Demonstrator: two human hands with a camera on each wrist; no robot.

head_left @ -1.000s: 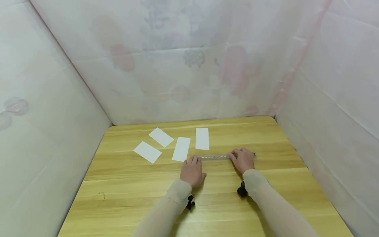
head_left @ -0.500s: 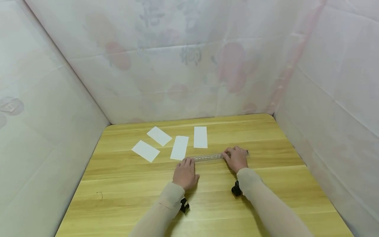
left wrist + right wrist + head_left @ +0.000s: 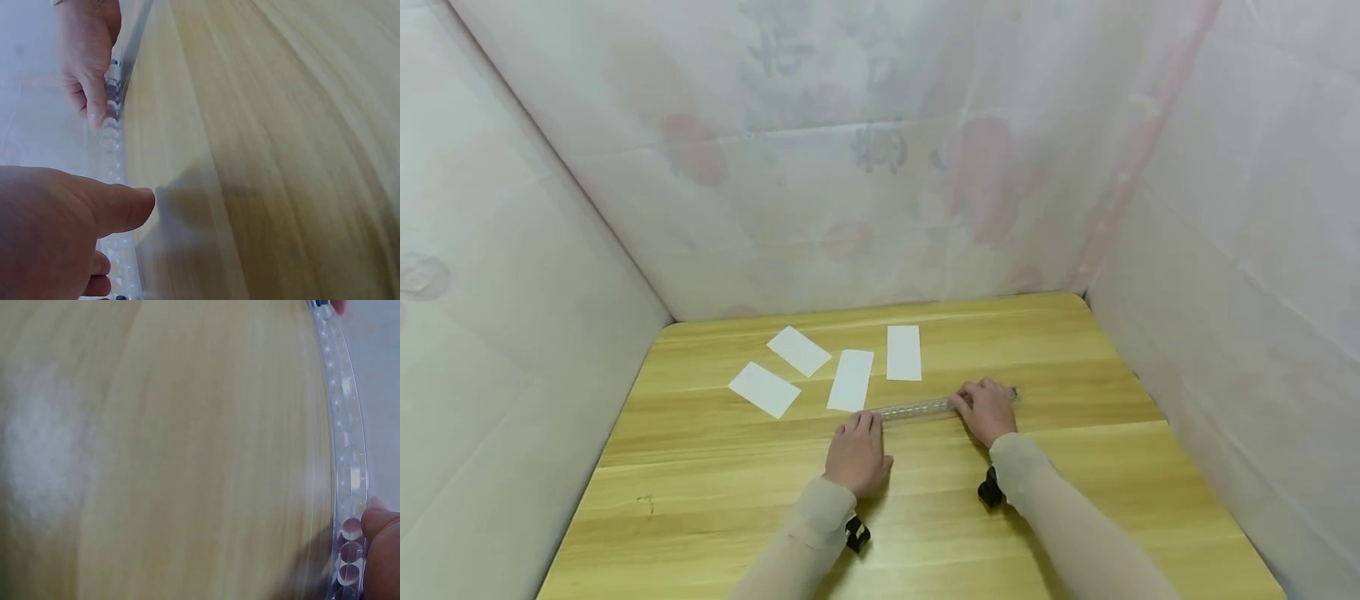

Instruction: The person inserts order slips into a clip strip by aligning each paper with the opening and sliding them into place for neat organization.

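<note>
One clear strip [image 3: 917,409] stretches across the wood-grain table [image 3: 715,500] on my feed: the right hand [image 3: 987,412] pinches it near its right end, and the left hand [image 3: 856,454], thumb standing apart, rests its fingers on the left end.

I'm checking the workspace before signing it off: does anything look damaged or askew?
A small dark mark interrupts the wood grain on the near left of the table; stain or scratch, I can't tell. The white cards lie at mixed angles. The clear strip shows no obvious damage.
</note>
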